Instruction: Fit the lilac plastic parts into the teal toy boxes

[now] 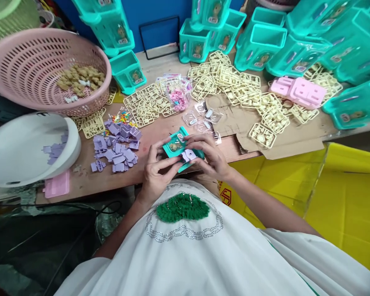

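A small teal plastic box [169,149] is tilted between my hands at the table's front edge. Behind its clear window sits a tan figure. My left hand [156,170] grips the box from the left, its thumb and index finger reaching towards the lavender plastic piece [188,155]. That piece lies at the box's near side, between the fingertips of both hands. From the right, my right hand [212,156] closes its fingers over the box, thumb close to the lavender piece. How far the piece sits inside the box is hidden by the fingers.
Loose lavender parts [119,150] lie left of my hands, beside a white bowl [15,152] and a pink basket [21,65]. Cream part frames [246,88] and clear pieces [200,117] lie beyond. Teal boxes [259,45] stand along the back, with pink parts [299,91] at right.
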The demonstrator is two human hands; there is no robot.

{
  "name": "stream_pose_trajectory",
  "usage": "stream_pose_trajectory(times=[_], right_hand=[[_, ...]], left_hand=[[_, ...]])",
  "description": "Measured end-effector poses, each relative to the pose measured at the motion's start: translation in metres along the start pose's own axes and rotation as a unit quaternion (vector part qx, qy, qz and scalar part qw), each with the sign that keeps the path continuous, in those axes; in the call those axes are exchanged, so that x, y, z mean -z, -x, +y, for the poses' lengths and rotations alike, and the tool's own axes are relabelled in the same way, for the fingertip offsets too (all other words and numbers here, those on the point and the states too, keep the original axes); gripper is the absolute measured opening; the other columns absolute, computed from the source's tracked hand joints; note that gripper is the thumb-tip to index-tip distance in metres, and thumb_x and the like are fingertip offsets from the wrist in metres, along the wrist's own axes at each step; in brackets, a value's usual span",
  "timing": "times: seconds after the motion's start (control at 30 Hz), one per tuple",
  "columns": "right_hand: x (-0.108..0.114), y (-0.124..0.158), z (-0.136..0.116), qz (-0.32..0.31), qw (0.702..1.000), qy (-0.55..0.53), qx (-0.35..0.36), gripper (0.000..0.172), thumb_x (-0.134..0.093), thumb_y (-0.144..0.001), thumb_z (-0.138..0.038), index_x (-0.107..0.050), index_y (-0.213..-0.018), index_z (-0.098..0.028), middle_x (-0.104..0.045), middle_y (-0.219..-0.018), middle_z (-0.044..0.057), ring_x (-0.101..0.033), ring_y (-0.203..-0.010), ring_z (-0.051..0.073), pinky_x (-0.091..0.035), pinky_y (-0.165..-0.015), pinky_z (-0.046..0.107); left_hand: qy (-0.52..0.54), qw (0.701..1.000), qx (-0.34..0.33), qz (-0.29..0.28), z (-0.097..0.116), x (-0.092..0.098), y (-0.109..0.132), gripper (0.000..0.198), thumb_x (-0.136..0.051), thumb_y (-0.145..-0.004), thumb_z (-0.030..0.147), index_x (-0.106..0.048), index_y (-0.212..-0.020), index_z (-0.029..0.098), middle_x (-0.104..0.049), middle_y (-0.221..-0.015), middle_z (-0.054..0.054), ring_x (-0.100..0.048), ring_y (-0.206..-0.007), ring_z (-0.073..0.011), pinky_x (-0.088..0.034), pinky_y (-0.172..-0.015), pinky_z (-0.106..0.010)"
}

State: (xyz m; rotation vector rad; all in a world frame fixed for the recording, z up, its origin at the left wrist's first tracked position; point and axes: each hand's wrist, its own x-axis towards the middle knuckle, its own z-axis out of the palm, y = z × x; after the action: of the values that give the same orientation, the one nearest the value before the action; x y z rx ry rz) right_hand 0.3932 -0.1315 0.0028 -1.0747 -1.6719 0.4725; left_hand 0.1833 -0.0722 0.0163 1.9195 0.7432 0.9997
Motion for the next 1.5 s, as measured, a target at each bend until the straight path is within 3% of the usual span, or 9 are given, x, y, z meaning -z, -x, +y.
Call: stream_pose_trajectory(times=[0.17, 0.27, 0.43, 0.7, 0.93, 1.1, 1.2, 1.33, 1.5], right_hand=[[0.007, 0.000, -0.001, 0.005, 0.999, -0.021, -0.040, 0.031, -0.063, -0.105, -0.047, -0.068, -0.125, -0.024, -0.066, -0.123, 0.012, -0.064, -0.133, 0.030, -0.055, -0.113, 0.053], [0.009, 0.000, -0.001, 0.000, 0.999, -0.006, -0.053, 0.034, -0.065, -0.103, -0.051, -0.071, -0.122, -0.024, -0.068, -0.120, 0.013, -0.066, -0.131, 0.032, -0.056, -0.112, 0.055], [0.008, 0.000, -0.002, -0.014, 0.998, 0.015, -0.055, 0.036, -0.066, -0.101, -0.053, -0.073, -0.121, -0.024, -0.069, -0.119, 0.013, -0.067, -0.128, 0.033, -0.056, -0.113, 0.056], [0.009, 0.000, -0.003, -0.002, 0.997, 0.045, -0.059, 0.038, -0.064, -0.101, -0.057, -0.074, -0.117, -0.024, -0.070, -0.114, 0.013, -0.069, -0.124, 0.035, -0.058, -0.109, 0.058], [0.008, -0.002, -0.003, 0.001, 0.999, -0.005, -0.039, 0.028, -0.071, -0.100, -0.043, -0.073, -0.123, -0.027, -0.069, -0.115, 0.010, -0.068, -0.124, 0.033, -0.059, -0.108, 0.054], [0.005, -0.003, -0.005, -0.016, 0.999, 0.002, -0.030, 0.028, -0.071, -0.100, -0.041, -0.072, -0.123, -0.027, -0.070, -0.115, 0.010, -0.068, -0.124, 0.033, -0.059, -0.106, 0.054], [0.004, -0.004, -0.005, -0.018, 1.000, 0.001, -0.023, 0.028, -0.071, -0.100, -0.040, -0.072, -0.124, -0.026, -0.070, -0.116, 0.011, -0.068, -0.125, 0.033, -0.059, -0.106, 0.053], [0.004, -0.004, -0.006, -0.016, 1.000, 0.016, -0.018, 0.027, -0.070, -0.101, -0.040, -0.071, -0.125, -0.028, -0.070, -0.116, 0.010, -0.069, -0.124, 0.033, -0.059, -0.106, 0.053], [0.004, -0.002, -0.005, -0.010, 0.999, 0.033, -0.023, 0.029, -0.068, -0.101, -0.046, -0.071, -0.124, -0.029, -0.070, -0.116, 0.010, -0.069, -0.124, 0.034, -0.059, -0.106, 0.055]], left_hand=[[0.003, 1.000, -0.011, -0.001, 0.002, -0.001, -0.003, 0.014, -0.079, -0.093, 0.023, -0.085, -0.106, 0.023, -0.060, -0.144, -0.012, -0.070, -0.121, -0.0231, -0.063, -0.103, -0.042], [0.002, 1.000, -0.013, 0.002, 0.003, -0.002, -0.005, 0.012, -0.075, -0.096, 0.021, -0.085, -0.102, 0.023, -0.061, -0.142, -0.013, -0.070, -0.116, -0.0219, -0.064, -0.098, -0.041], [-0.026, 0.999, 0.002, 0.035, 0.007, -0.002, -0.007, 0.004, -0.083, -0.089, 0.026, -0.085, -0.088, 0.023, -0.063, -0.131, -0.010, -0.069, -0.108, -0.0214, -0.064, -0.090, -0.039], [-0.064, 0.997, -0.031, 0.015, 0.008, 0.002, -0.007, 0.009, -0.085, -0.085, 0.020, -0.085, -0.094, 0.024, -0.059, -0.132, -0.011, -0.063, -0.127, -0.0284, -0.060, -0.105, -0.051], [-0.042, 0.999, -0.035, 0.001, 0.008, 0.004, -0.009, 0.006, -0.081, -0.089, 0.015, -0.081, -0.092, 0.020, -0.059, -0.132, -0.012, -0.068, -0.120, -0.0255, -0.063, -0.100, -0.043], [-0.075, 0.997, 0.018, 0.011, 0.016, 0.010, -0.015, 0.014, -0.085, -0.084, 0.016, -0.072, -0.083, 0.018, -0.060, -0.123, -0.008, -0.069, -0.107, -0.0208, -0.061, -0.095, -0.036], [-0.113, 0.993, 0.039, -0.015, 0.022, 0.014, -0.021, 0.026, -0.089, -0.078, 0.015, -0.064, -0.084, 0.018, -0.057, -0.116, -0.006, -0.067, -0.109, -0.0222, -0.060, -0.095, -0.035], [-0.138, 0.988, 0.046, -0.053, 0.030, 0.016, -0.022, 0.020, -0.083, -0.080, 0.010, -0.064, -0.082, 0.019, -0.054, -0.120, -0.006, -0.066, -0.104, -0.0203, -0.059, -0.096, -0.036], [-0.158, 0.987, 0.022, -0.019, 0.030, 0.008, -0.011, 0.019, -0.082, -0.079, 0.007, -0.067, -0.082, 0.017, -0.055, -0.120, -0.009, -0.067, -0.107, -0.0238, -0.060, -0.091, -0.036]])
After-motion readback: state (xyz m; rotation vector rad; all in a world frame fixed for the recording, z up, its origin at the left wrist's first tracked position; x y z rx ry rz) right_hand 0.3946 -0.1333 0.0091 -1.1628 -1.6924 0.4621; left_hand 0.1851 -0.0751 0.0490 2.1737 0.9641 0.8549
